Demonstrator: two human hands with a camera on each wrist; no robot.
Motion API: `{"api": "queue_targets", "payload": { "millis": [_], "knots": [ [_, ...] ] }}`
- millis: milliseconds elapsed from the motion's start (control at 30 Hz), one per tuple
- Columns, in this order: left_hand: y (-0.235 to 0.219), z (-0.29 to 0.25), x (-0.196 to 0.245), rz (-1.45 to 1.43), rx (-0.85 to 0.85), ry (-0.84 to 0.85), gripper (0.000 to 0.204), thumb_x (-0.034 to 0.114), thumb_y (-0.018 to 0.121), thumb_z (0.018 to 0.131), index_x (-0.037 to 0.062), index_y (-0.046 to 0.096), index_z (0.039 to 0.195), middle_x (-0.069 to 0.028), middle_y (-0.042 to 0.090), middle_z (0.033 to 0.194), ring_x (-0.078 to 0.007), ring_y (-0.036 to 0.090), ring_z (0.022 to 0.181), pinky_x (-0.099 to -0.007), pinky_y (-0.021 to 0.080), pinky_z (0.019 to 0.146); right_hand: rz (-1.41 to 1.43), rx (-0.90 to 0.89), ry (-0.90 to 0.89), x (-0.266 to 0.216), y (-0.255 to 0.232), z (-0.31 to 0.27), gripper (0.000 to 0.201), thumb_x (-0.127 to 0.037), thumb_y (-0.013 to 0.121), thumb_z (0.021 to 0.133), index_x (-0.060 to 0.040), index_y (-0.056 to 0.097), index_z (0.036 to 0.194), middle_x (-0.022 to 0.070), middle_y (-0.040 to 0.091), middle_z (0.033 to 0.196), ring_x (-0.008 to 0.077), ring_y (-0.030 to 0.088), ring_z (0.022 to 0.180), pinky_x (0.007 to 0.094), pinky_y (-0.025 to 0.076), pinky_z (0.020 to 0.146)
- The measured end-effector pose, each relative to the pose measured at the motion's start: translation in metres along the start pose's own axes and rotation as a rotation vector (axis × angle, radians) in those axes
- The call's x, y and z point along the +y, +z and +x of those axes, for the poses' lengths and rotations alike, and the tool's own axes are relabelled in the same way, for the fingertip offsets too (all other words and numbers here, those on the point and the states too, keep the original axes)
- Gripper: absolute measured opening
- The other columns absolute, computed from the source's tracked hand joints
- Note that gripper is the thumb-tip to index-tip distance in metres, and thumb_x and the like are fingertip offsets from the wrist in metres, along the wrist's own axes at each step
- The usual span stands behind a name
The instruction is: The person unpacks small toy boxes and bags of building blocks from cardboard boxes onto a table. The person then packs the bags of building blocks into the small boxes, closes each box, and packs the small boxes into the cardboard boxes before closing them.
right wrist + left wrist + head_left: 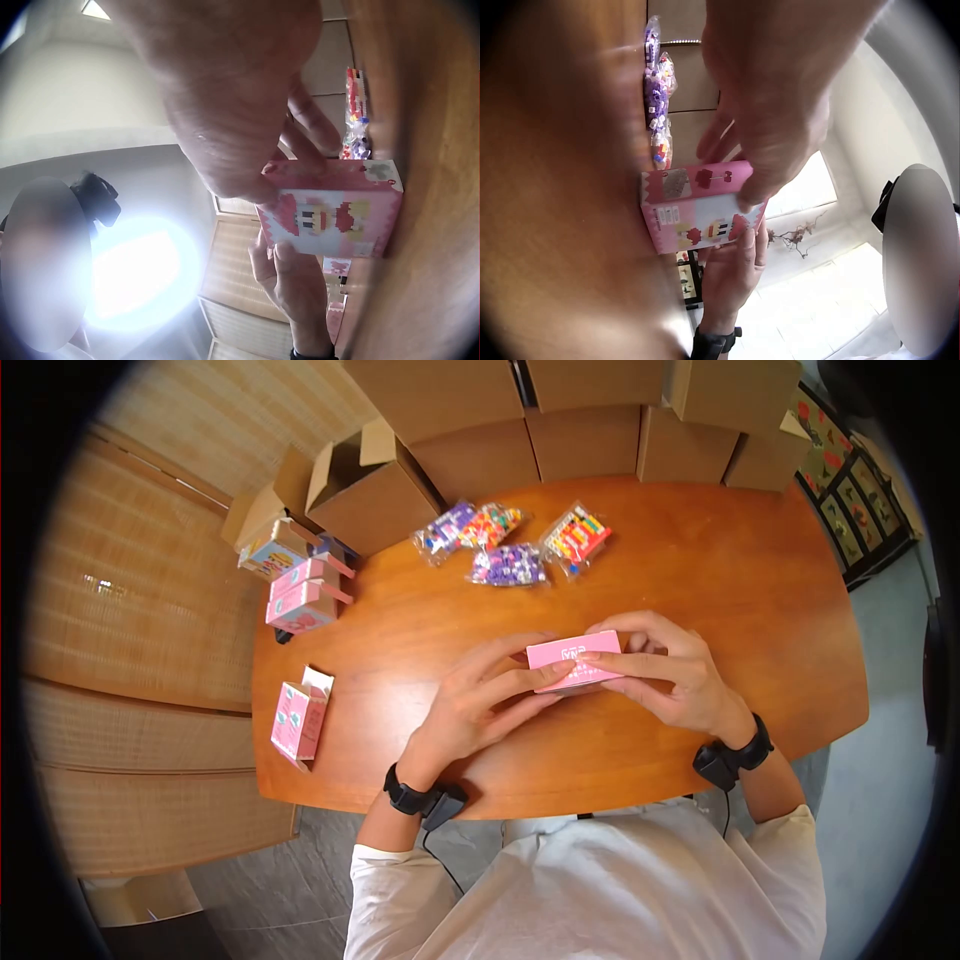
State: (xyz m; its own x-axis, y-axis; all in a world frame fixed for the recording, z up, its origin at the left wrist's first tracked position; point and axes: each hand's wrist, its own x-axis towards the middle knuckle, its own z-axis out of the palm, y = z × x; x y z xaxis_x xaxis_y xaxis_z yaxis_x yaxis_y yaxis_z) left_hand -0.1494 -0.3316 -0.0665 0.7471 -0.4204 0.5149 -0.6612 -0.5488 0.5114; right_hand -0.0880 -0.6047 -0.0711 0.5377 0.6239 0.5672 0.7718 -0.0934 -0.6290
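Both hands grip a small pink carton (548,653) near the front of the wooden table, one at either side of it. My left hand (478,695) has its fingers and thumb around the left end; my right hand (682,672) holds the right end, fingertips meeting over the top. White lettering shows on the carton's top face. In the left wrist view, the broad side of the carton (697,221) carries a pixel-style cartoon picture. The carton (326,225) stands upright in the right wrist view, its bottom close to the tabletop.
Several clear bags of coloured toy bricks (508,565) lie toward the back. An open pink carton (293,722) lies at the left edge, with more pink cartons (302,605) behind it. Large cardboard boxes (585,445) line the table's far side.
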Motion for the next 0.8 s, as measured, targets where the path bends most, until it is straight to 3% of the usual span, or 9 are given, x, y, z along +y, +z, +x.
{"api": "queue_targets", "payload": {
  "millis": [100,333,433,600,733,800],
  "knots": [
    [0.008,-0.005,-0.004,-0.067,-0.04,-0.072,0.041,0.006,0.084,0.082,0.0111,0.073,0.122,-0.0187,0.068,0.127,-0.0321,0.072,0.103,-0.0391,0.06,0.084,0.052,0.095,0.003,0.001,0.006,-0.002,0.042,-0.001,0.079,0.085,-0.0132,0.075,0.125,0.0078,0.067,0.123,0.0143,0.058,0.07,0.0281,0.051,0.06],
    [0.013,-0.004,-0.003,-0.147,-0.095,-0.103,0.053,0.004,0.081,0.085,0.0129,0.065,0.135,-0.0163,0.067,0.128,-0.0355,0.067,0.114,-0.0426,0.055,0.096,0.071,0.046,0.047,0.003,0.004,-0.006,0.04,0.0,0.077,0.086,-0.0138,0.075,0.124,0.0084,0.067,0.122,0.0141,0.058,0.07,0.0285,0.052,0.061],
    [0.016,-0.002,0.001,-0.185,-0.109,-0.156,0.055,0.004,0.078,0.087,0.0127,0.061,0.139,-0.0169,0.064,0.127,-0.0348,0.066,0.111,-0.042,0.056,0.094,0.055,0.067,0.029,0.003,0.005,-0.005,0.04,0.0,0.076,0.088,-0.0136,0.075,0.125,0.0087,0.067,0.122,0.0146,0.059,0.07,0.0276,0.051,0.062],
    [0.011,0.006,0.011,-0.23,-0.105,-0.24,0.054,0.006,0.08,0.086,0.0121,0.063,0.138,-0.0163,0.067,0.129,-0.0348,0.065,0.117,-0.0422,0.052,0.099,0.22,0.083,0.184,0.004,0.004,-0.01,0.043,-0.003,0.076,0.09,-0.009,0.069,0.131,0.0092,0.067,0.124,0.0153,0.065,0.081,0.0257,0.052,0.065],
    [0.009,0.006,0.011,-0.205,-0.087,-0.24,0.055,0.007,0.078,0.089,0.0133,0.062,0.141,-0.0164,0.067,0.129,-0.035,0.065,0.116,-0.0414,0.052,0.1,0.205,0.105,0.142,-0.007,0.0,-0.003,0.047,-0.004,0.078,0.088,-0.0071,0.066,0.134,0.0095,0.066,0.124,0.0154,0.066,0.087,0.0253,0.052,0.067],
    [0.006,0.004,0.01,-0.179,-0.068,-0.243,0.055,0.008,0.077,0.09,0.0139,0.061,0.142,-0.0166,0.066,0.129,-0.0349,0.064,0.116,-0.041,0.052,0.1,0.163,0.071,0.269,-0.013,-0.003,-0.002,0.051,-0.004,0.079,0.087,-0.0068,0.064,0.136,0.0105,0.066,0.125,0.0166,0.067,0.092,0.0256,0.053,0.069]
  ]
}}
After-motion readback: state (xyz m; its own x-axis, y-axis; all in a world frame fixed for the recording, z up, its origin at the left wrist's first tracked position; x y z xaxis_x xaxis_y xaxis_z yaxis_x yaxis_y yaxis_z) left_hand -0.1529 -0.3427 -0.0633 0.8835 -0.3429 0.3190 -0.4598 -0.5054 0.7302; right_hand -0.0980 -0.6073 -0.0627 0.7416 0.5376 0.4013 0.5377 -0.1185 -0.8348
